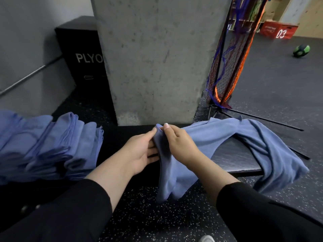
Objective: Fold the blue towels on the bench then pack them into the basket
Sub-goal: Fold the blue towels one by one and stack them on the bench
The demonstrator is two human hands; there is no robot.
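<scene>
The black box (82,55) behind the concrete pillar (157,55) carries white letters "PLYO", cut off by the pillar. The red box (277,31) far right shows a white "03".

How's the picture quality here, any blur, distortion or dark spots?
Head view: wide-angle bending bows the concrete pillar; dim, flat light; folded towels at the left edge smear softly; both hands and the loose towel stay fairly sharp; black bench loses detail.
</scene>
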